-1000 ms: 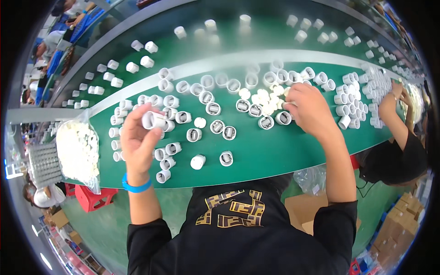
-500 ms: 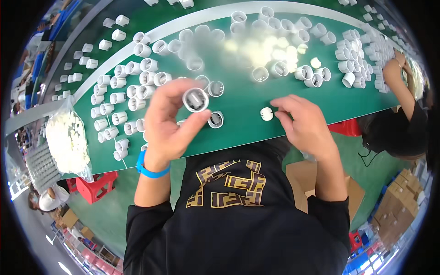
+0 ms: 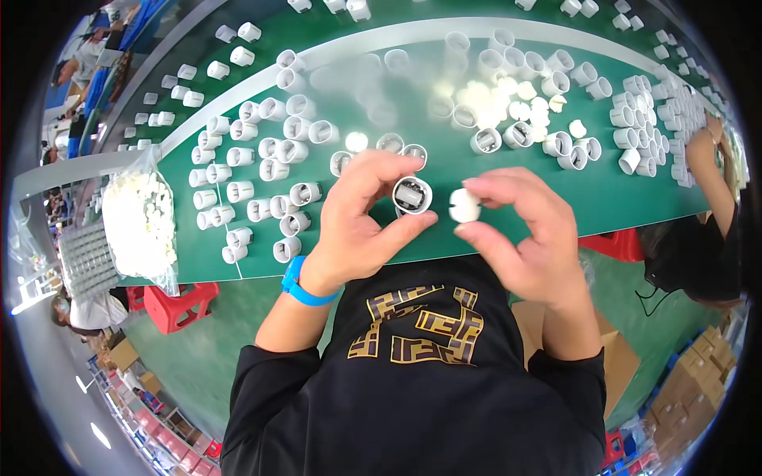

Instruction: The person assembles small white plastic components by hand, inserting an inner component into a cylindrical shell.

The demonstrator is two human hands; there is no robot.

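Observation:
My left hand (image 3: 369, 210) grips a short white plastic cup (image 3: 413, 195) between thumb and fingers. Its open end faces up and shows a grey and dark part inside. Just to the right, my right hand (image 3: 528, 230) pinches a small round white cap (image 3: 464, 205) with notches in its edge. Cup and cap are close together but apart. Behind my left hand stand more white cups (image 3: 414, 155) with dark parts inside, partly hidden by the fingers. A loose white cap (image 3: 357, 142) lies near them on the green table.
Rows of white cups (image 3: 240, 191) cover the table's left. A pile of white caps (image 3: 492, 99) lies at the far middle, blurred in part. A clear bag of white pieces (image 3: 139, 226) sits at the left edge. At right, a co-worker's arm (image 3: 705, 159) reaches toward stacked cups (image 3: 635, 131).
My right hand has picked the white cap up off the table. My left hand has brought the cup rightward, closer to the cap.

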